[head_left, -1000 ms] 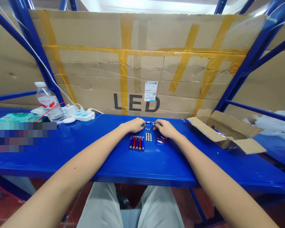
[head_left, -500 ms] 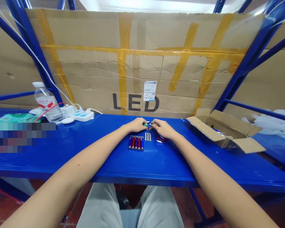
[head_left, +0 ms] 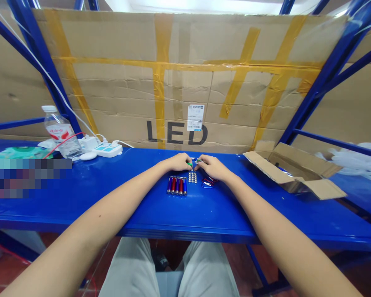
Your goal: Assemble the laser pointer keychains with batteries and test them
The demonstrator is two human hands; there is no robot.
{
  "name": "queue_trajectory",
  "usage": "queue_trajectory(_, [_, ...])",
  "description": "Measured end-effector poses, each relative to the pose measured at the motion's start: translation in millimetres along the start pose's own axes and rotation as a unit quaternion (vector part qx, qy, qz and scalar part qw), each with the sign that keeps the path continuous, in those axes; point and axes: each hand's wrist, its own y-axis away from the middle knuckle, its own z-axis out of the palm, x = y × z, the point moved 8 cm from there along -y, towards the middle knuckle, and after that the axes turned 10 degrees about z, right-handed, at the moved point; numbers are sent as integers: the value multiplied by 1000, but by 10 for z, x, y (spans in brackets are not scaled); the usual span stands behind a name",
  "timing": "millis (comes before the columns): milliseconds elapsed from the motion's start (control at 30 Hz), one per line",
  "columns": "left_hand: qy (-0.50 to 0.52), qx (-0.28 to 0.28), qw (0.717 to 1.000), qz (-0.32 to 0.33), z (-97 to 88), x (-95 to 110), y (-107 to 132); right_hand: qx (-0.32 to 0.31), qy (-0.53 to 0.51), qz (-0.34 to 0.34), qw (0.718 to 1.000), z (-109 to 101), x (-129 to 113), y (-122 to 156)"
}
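My left hand (head_left: 181, 162) is closed, its fingertips pinching a small green piece (head_left: 189, 164) that is mostly hidden. Just to its right, my right hand (head_left: 212, 166) is closed on a small green and silver piece (head_left: 199, 161), too small to identify. The fingertips of both hands are close together. Below them, several round silver button cells (head_left: 192, 177) lie in neat rows. Left of the cells is a row of small red and blue flashlights (head_left: 177, 186) with silver ends. Red and blue carabiner clips (head_left: 208, 182) lie by my right wrist.
An open cardboard box (head_left: 297, 169) stands at the right of the blue table (head_left: 185, 214). To the left are a water bottle (head_left: 62, 134), a white power strip (head_left: 109, 150) and a green packet (head_left: 21, 154). A large taped cardboard panel (head_left: 117, 99) rises behind.
Both hands stay at nearly the same place, with only slight finger movement. The flashlights, button cells and clips have not moved.
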Motion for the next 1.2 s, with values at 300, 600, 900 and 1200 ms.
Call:
queue_trajectory(300, [7,-15,1000,9,21,36,19,-5,4,3,1000,5,-34,36])
queue_trajectory(600, [19,-15,1000,0,9,35,30,-5,-5,0,1000,-9,-40,43])
queue_trajectory(900, [-55,13,996,-66,-276,-88,311,39,1,15,999,-151,-9,63])
queue_trajectory(1200, [-198,-67,955,-210,-409,-239,764,18,0,35,999,-145,59,63])
